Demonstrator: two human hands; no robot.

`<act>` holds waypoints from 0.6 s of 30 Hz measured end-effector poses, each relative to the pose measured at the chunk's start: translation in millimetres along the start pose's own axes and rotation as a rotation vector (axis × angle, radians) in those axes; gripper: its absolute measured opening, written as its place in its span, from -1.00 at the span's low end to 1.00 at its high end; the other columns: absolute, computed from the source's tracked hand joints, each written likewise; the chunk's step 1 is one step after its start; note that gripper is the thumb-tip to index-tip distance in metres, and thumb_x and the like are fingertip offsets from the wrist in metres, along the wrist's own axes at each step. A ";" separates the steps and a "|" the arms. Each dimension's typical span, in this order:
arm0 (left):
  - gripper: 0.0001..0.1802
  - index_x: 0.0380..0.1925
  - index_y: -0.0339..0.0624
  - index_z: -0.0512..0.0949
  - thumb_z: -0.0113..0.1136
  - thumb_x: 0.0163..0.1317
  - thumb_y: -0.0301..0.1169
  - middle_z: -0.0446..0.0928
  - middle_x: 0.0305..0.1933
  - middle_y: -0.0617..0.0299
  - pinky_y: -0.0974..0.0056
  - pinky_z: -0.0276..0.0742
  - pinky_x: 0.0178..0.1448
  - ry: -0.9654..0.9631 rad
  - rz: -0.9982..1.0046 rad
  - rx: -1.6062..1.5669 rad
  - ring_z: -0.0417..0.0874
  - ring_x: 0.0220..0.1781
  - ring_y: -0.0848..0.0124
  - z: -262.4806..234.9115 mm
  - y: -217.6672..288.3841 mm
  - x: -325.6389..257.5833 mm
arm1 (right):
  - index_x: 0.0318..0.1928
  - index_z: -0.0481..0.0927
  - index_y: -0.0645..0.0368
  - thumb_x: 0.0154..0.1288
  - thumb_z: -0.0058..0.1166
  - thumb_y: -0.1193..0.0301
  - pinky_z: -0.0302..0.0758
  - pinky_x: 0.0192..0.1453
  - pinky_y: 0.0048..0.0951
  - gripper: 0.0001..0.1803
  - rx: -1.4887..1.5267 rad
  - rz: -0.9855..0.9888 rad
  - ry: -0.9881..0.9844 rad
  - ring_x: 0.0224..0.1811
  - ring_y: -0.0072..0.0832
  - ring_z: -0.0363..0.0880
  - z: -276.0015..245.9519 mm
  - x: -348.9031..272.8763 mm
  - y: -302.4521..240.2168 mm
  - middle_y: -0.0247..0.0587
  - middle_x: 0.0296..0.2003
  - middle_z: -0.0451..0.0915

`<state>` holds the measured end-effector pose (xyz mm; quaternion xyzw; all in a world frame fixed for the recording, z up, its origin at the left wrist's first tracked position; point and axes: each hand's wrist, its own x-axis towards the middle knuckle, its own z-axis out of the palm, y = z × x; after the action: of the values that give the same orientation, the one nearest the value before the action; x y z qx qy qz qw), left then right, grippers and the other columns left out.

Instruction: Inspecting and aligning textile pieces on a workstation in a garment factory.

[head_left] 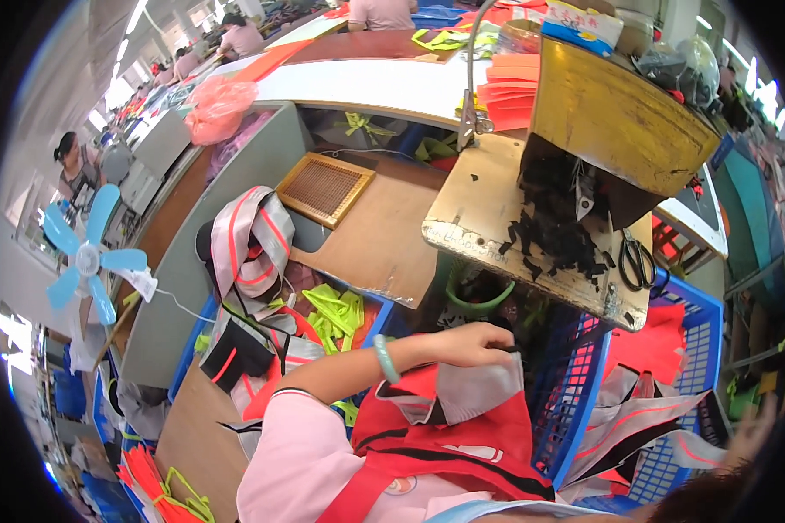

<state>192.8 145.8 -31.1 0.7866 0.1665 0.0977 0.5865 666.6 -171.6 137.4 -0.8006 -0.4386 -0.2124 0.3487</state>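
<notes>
My left hand (475,345), a pale green bangle on its wrist, is closed on the top edge of a grey cloth piece (481,389) with a black edge. The cloth hangs over the red apron (445,444) on my lap, just in front of the worn worktop (467,196). At the far right, my right hand (750,433) is blurred beside a blue basket (589,383); its fingers are too smeared to read. Grey strips with orange-red stripes (641,424) and red cloth (650,344) fill that basket.
A yellow metal machine housing (624,109) stands on the worktop among black scraps (558,227); black-handled scissors (637,261) lie at its right edge. Left are striped strips (253,240), yellow-green cloth (333,315) and a blue fan (87,258). People sit farther back.
</notes>
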 end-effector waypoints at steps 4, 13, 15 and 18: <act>-0.71 -0.28 -0.32 0.53 0.13 0.28 -0.26 0.55 -0.43 0.05 0.23 0.45 -0.27 0.002 0.036 0.049 0.56 -0.40 0.31 28.5 15.3 3.3 | 0.25 0.41 0.18 -0.11 0.44 0.32 0.36 0.26 -0.31 -0.17 0.727 -0.176 -1.060 0.23 -0.30 0.41 191.1 -109.3 -203.9 -0.06 0.18 0.45; -0.69 -0.12 -0.26 0.56 0.20 0.23 -0.29 0.53 0.01 -0.06 0.05 0.45 0.08 0.121 0.495 0.533 0.54 0.01 0.02 3.3 4.8 -98.6 | -0.03 0.62 0.30 0.26 0.16 0.55 0.48 0.05 -0.54 -0.74 1.313 0.161 -1.499 -0.07 -0.60 0.56 254.0 -206.8 -252.3 -0.27 -0.13 0.65; -0.55 0.11 -0.22 0.48 0.19 0.22 -0.34 0.34 0.28 -0.11 -0.05 0.31 0.28 0.088 0.385 0.463 0.38 0.24 -0.07 5.0 4.4 -119.5 | -0.01 0.61 0.31 0.27 0.15 0.56 0.46 0.09 -0.54 -0.72 1.373 0.177 -1.588 -0.04 -0.59 0.55 249.6 -197.6 -253.7 -0.26 -0.11 0.64; -0.42 0.27 -0.19 0.37 0.19 0.22 -0.40 0.26 0.37 -0.11 0.00 0.26 0.38 0.031 0.283 0.343 0.32 0.36 -0.04 6.8 17.3 -128.8 | -0.01 0.60 0.38 0.23 0.17 0.54 0.44 0.16 -0.48 -0.69 1.460 0.241 -1.759 0.03 -0.51 0.54 248.6 -194.7 -249.1 -0.18 -0.03 0.62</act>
<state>78.5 86.9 -11.1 0.8888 0.0776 0.1612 0.4220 361.0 -1.7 -61.4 -0.3157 -0.4692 0.7597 0.3209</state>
